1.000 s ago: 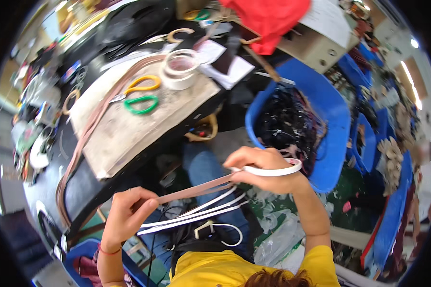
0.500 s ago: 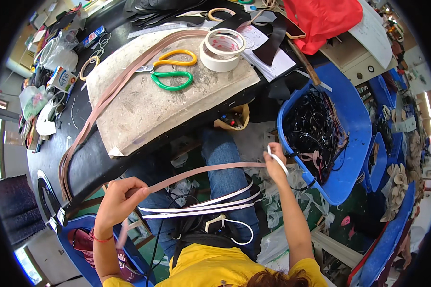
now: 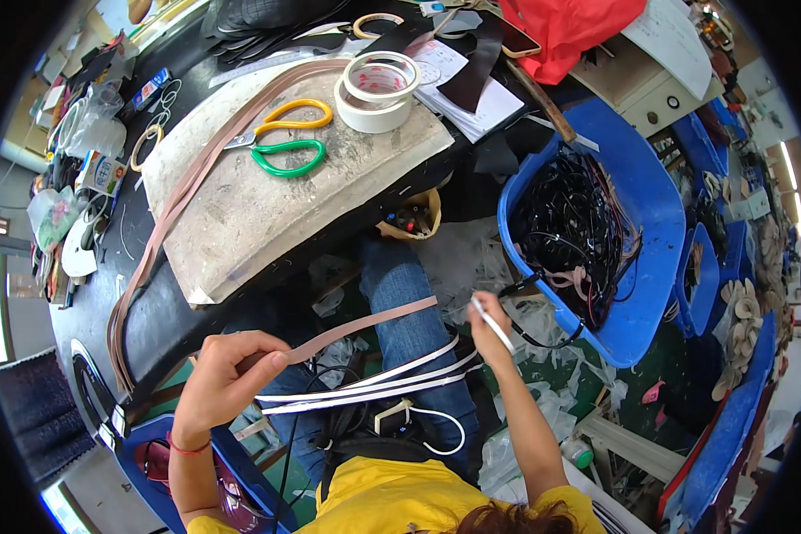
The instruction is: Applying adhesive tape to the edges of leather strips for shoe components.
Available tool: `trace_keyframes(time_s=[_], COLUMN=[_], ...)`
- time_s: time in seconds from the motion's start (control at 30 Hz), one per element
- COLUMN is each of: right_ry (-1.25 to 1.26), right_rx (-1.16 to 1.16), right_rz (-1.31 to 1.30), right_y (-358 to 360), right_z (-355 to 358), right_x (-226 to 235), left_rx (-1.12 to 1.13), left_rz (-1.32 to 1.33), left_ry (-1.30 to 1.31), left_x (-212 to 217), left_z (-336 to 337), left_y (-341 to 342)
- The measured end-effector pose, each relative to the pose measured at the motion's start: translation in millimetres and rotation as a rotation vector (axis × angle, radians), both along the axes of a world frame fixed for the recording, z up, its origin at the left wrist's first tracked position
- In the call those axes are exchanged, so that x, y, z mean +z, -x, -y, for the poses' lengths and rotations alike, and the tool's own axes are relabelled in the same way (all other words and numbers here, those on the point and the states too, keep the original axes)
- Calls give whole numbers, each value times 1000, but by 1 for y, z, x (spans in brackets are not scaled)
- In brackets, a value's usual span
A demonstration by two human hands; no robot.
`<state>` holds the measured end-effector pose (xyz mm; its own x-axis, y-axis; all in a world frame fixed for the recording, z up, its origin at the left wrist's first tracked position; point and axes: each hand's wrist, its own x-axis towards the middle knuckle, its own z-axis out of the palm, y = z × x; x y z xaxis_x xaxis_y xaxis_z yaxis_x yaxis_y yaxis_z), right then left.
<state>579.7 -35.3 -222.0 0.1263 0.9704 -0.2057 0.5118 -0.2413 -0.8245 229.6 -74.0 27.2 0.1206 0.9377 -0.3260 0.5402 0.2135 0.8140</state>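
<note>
My left hand (image 3: 231,378) pinches a flat dusty-pink strap (image 3: 365,327) between thumb and fingers. The strap's free end points right over my knee, apart from my other hand. My right hand (image 3: 489,329) is closed around a narrow white strip (image 3: 495,326) beside the blue bin. Several long white strips with dark edges (image 3: 374,390) lie across my lap. A bundle of similar pink straps (image 3: 178,196) runs over the worn board (image 3: 240,214) and hangs off the table edge. Scissors with yellow and green handles (image 3: 289,158) rest on that board.
Two white tape rolls (image 3: 374,116) are stacked at the board's right. To the right stands a large blue bin (image 3: 645,231) filled with black strips (image 3: 565,231). Another blue bin (image 3: 147,454) is at lower left. Plastic scraps (image 3: 543,409) litter the floor.
The pink strap, earlier stretched across to my right hand, now ends free short of it. My right hand has come down and slightly left. The whole view has shifted a little.
</note>
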Motion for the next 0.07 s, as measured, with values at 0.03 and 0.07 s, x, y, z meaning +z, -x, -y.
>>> trace_keyframes(time_s=[0.03,0.07], right_ry=[-53,-11], right_rx=[-29,-67], right_rz=[-98,-271], right_y=[4,14], right_z=[-6,-13], right_x=[17,47], left_rx=[1,-61], left_rz=[58,45], left_ry=[-44,-10], left_x=[-2,1], left_z=[-3,-11], left_y=[-7,-14])
